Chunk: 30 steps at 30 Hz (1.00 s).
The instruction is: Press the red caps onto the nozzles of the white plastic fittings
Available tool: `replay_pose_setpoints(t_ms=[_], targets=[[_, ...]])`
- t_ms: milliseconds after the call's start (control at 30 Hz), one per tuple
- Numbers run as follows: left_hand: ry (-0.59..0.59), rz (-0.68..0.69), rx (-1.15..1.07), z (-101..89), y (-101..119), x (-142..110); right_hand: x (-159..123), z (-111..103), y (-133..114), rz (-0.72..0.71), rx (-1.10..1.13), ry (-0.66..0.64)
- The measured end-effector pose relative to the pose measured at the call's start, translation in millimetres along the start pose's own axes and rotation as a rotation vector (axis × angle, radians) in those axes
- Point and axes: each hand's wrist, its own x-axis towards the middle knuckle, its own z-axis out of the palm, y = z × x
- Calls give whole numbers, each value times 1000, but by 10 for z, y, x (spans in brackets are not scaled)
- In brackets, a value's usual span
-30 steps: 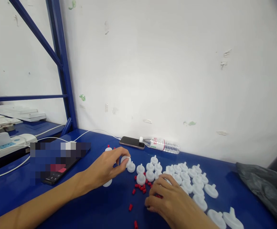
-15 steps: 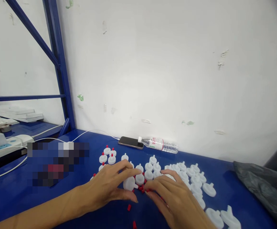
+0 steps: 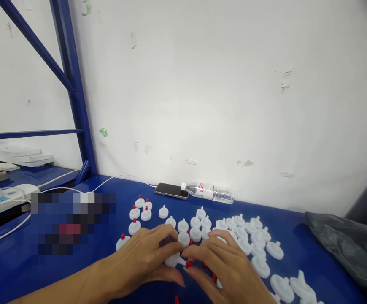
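My left hand [image 3: 147, 255] is closed around a white round nozzle cap [image 3: 172, 260], its spout pointing right. Between the thumb and fingers of my right hand [image 3: 226, 264] is a small red tip cap [image 3: 189, 264], at the end of that spout. Whether the tip cap is fully seated I cannot tell. More red tip caps lie on the blue table under and around my right hand, partly hidden by it. To the left stand several white nozzle caps with red tips [image 3: 134, 226]. Bare white nozzle caps [image 3: 195, 234] spread behind and right of my hands.
A phone [image 3: 171, 190] with a white cable and a clear water bottle [image 3: 207, 191] lie along the wall. At right is a black plastic bag [image 3: 344, 249]. A power strip [image 3: 11, 196] and a blue rack post [image 3: 80, 97] are on the left.
My right fingers have come from the loose red tip caps to the spout, with a red tip cap now pinched there. My left hand still holds the white nozzle cap. The view has shifted slightly.
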Motion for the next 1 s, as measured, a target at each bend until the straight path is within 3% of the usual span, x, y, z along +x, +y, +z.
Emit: replay_pose_setpoints(t_ms=[167, 333, 667, 1000], targets=[[-23, 1, -53, -52, 65, 16, 10, 12, -7, -41, -4, 12], [22, -39, -260, -31, 62, -4, -13, 18, -21, -74, -30, 17], [47, -378, -801, -14, 167, 99, 4, -66, -6, -84, -123, 20], [98, -401, -708, 13, 206, 108, -54, 28, 35, -62, -118, -14]])
